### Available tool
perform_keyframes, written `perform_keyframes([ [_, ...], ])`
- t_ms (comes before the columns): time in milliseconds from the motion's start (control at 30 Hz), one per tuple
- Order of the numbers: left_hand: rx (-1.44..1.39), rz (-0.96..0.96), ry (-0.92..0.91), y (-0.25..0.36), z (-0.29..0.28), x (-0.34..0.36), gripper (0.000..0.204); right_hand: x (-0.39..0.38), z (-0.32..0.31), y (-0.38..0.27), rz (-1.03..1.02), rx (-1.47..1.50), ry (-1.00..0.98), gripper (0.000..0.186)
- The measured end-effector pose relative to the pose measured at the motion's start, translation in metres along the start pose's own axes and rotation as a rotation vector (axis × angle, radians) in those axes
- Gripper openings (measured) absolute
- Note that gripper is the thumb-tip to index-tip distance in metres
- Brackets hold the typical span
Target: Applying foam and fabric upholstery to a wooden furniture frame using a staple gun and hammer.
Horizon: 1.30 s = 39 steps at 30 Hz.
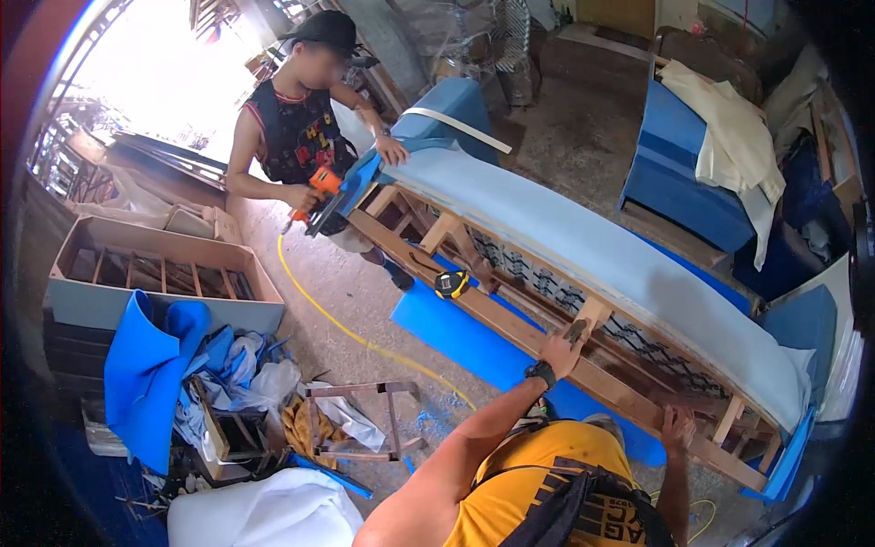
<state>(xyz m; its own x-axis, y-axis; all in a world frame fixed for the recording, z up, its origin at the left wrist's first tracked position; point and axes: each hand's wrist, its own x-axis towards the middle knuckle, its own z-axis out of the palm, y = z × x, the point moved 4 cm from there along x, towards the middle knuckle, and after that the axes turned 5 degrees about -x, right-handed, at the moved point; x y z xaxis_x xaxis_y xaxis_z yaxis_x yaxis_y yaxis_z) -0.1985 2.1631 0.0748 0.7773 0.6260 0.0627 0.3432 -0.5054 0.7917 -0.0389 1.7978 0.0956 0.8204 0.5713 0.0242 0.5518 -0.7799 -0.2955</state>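
Note:
My left hand [558,354] is closed round a small object [576,331] too indistinct to name, at a cross block of the long wooden sofa frame [489,325]. My right hand [676,428] grips the front rail farther right. A black-and-yellow tape measure [452,284] sits on that rail, left of my hands. Springs [561,296] show inside the frame, and pale blue padding [592,237] covers its far side. At the frame's left end, a co-worker [292,137] in a black cap holds an orange-and-black nail or staple gun [325,187], their other hand on the blue fabric.
A yellow hose [339,332] crosses the floor beside blue sheeting [436,321]. At left lie an open crate [73,296], crumpled blue material [141,383], a small wooden frame [394,419] and white padding [264,510]. Blue upholstered pieces [665,173] with cream fabric stand behind at right.

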Motion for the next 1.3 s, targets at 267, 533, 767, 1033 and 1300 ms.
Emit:
perform_keyframes([
  [267, 0.096, -0.009, 0.041, 0.008, -0.006, -0.002, 0.045, 0.001, -0.002, -0.003, -0.130, -0.043, 0.102, 0.030],
  [533, 0.030, 0.073, 0.016, -0.004, 0.004, 0.002, 0.041, 0.003, -0.009, -0.008, -0.163, 0.015, 0.082, 0.026],
  [767, -0.093, 0.100, 0.372, 0.040, -0.035, -0.028, 0.030, 0.010, -0.012, -0.014, -0.124, 0.037, 0.007, 0.031],
  [1033, -0.272, -0.123, 0.152, 0.013, -0.019, -0.211, 0.026, 0.010, -0.016, -0.023, -0.084, 0.126, -0.112, 0.039],
  [1300, -0.002, -0.602, 0.012, -0.037, 0.071, -0.491, 0.040, 0.005, -0.006, -0.012, -0.360, 0.136, -0.070, 0.050],
])
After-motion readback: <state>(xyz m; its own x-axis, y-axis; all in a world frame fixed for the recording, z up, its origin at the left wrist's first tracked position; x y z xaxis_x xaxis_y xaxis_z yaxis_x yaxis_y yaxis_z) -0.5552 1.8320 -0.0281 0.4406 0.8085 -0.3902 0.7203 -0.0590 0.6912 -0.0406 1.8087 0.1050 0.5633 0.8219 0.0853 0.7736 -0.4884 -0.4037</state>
